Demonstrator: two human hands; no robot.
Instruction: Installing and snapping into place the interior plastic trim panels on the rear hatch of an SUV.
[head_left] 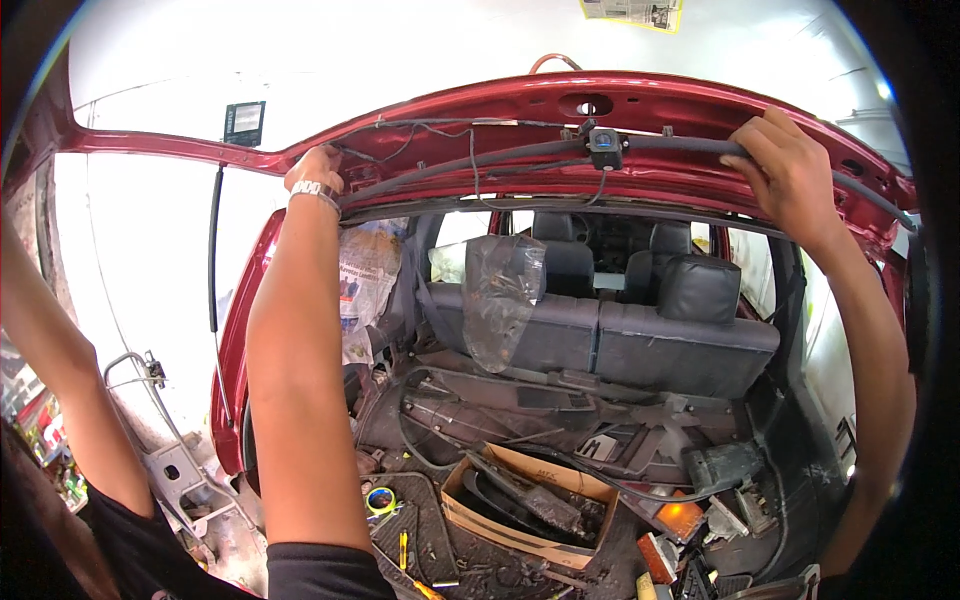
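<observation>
A red raised tailgate [680,95] spans the view above me. Along its inner side runs a long dark tube [510,155], with a small black box [605,147] with a bluish face fixed on it. My right hand [790,170] is closed over this tube, fingers above and thumb below. At the tailgate's left end, my left hand [316,172], with a metal bracelet on its wrist, has its fingers bent in close to thin dark cables [400,124]. What lies inside those fingers is hidden.
Another person's arm [60,370] rises at the far left. In the cargo area, below grey rear seats [690,345], sits a cardboard box [510,535] of dark parts. Tape [380,500], a yellow screwdriver [403,550] and lamps [680,518] lie around it. A gas strut [215,250] hangs left.
</observation>
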